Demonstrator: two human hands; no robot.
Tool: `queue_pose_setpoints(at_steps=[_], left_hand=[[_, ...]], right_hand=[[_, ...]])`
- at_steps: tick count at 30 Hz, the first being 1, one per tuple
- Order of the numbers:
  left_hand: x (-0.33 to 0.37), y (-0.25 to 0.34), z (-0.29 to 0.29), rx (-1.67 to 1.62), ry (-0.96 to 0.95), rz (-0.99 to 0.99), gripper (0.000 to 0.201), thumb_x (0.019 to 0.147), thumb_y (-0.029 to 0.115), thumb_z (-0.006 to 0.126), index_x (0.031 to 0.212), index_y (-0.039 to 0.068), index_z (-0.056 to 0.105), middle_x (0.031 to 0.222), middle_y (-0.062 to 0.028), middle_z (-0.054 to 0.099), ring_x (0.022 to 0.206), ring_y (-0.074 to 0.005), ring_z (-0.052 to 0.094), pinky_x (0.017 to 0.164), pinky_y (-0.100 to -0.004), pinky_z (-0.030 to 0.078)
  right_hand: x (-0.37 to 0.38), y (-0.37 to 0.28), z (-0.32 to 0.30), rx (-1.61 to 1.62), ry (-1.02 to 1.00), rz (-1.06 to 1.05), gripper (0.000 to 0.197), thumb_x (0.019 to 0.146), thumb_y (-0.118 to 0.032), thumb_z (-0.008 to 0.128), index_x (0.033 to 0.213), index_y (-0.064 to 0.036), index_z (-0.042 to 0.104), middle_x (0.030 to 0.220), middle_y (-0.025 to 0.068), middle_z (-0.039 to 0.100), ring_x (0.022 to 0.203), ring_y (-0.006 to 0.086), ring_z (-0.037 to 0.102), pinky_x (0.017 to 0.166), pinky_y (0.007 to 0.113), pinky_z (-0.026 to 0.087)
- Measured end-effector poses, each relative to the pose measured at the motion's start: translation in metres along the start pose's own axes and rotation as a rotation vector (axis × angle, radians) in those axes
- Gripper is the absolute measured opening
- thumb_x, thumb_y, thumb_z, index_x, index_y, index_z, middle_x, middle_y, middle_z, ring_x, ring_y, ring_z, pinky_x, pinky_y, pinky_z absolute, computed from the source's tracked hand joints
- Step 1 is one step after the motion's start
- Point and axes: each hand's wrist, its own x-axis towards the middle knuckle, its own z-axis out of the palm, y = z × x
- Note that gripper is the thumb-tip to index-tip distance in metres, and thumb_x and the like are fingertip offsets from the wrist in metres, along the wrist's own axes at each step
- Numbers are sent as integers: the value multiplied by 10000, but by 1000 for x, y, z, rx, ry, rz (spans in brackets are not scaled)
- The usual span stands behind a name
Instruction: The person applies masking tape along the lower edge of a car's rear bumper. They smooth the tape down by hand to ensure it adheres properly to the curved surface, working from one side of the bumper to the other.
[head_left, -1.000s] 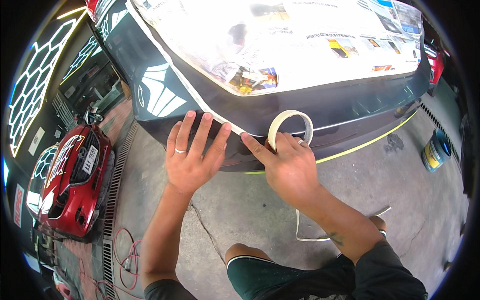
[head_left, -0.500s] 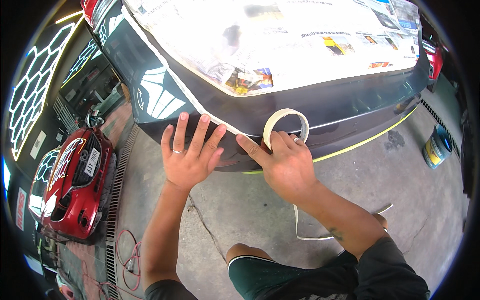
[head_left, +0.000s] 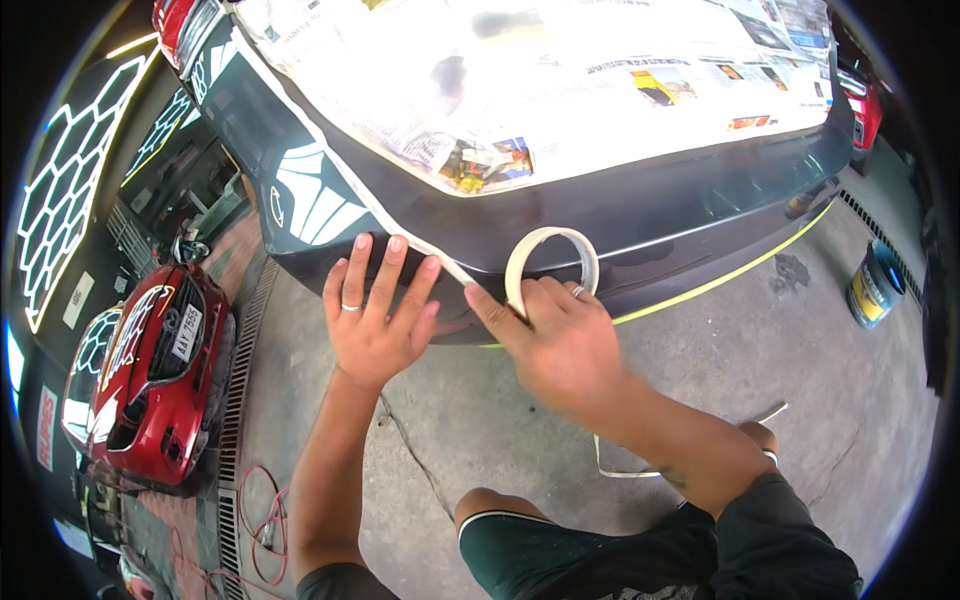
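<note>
At your far left a red car [head_left: 150, 400] stands on the floor, a red hose [head_left: 262, 530] lying coiled near it. Next, a pale tape strip [head_left: 366, 200] slants down the dark grey bumper [head_left: 660, 205] in front of you, below the newspaper [head_left: 560, 110] covering. Your left hand [head_left: 375, 325] lies palm down with its fingers spread apart, tips beside the strip — it grips nothing. The tape roll [head_left: 516, 272] stands on edge against the bumper, right of the strip's lower end; your right hand [head_left: 565, 330] has its fingers clamped on it — index finger stretched out to that end. Farthest right, a blue bucket [head_left: 875, 290] sits on the floor
</note>
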Motion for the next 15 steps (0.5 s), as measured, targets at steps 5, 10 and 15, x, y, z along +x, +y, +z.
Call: queue_pose_setpoints(at_steps=[5,10,15], left_hand=[[0,-1,4,-3,29,1,511,1066,344,752,1545,176,801,1733,-152,643,1628,-476,552,1253,-618,437],[4,-2,3,21,35,22,497,1074,346,753,1545,196,805,1733,-146,642,1616,-471,568,1244,-613,449],[2,-2,4,68,41,29,489,1074,402,785,1544,268,811,1734,-150,633,1611,-484,568,1224,-608,464]], right_hand=[[1,-8,-8,32,10,29,521,890,-138,807,1407,-103,854,925,54,633,806,224,693,684,374,578],[0,5,7,13,2,56,524,897,-141,804,1417,-100,851,926,58,643,810,235,695,683,383,582],[3,7,9,12,15,42,525,894,-147,813,1415,-93,850,923,65,651,789,239,697,689,387,592]])
